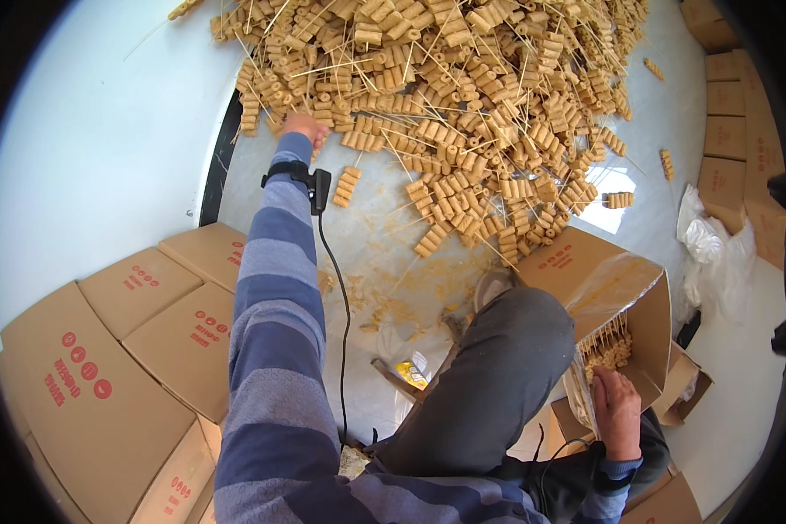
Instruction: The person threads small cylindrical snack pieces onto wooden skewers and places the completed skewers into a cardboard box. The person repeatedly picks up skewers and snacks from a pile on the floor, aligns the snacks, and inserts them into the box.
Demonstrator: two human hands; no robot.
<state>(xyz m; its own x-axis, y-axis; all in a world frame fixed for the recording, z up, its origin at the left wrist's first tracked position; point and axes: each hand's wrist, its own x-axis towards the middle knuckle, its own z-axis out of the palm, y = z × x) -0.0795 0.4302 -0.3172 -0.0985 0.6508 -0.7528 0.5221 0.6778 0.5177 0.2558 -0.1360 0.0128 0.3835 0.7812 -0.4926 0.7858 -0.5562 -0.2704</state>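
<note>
My left hand (306, 129) reaches out to the near left edge of a big heap of golden-brown rolled-food skewers (463, 113). Its fingers are curled closed among the sticks; what they hold is hidden. A lone skewer (347, 187) lies on the floor just right of that wrist. At my right side, an open carton (651, 332) lined with clear plastic (576, 384) holds a packed row of skewers (610, 347). My right hand (617, 409) is closed at the carton's near edge, where the plastic liner hangs over.
Closed brown cartons (162, 288) stand together at my left. More cartons (729, 131) are stacked at the far right, beside a crumpled white plastic bag (712, 244). Crumbs (402, 293) litter the floor before my knee (533, 323). A black cable (345, 323) runs from my left wrist.
</note>
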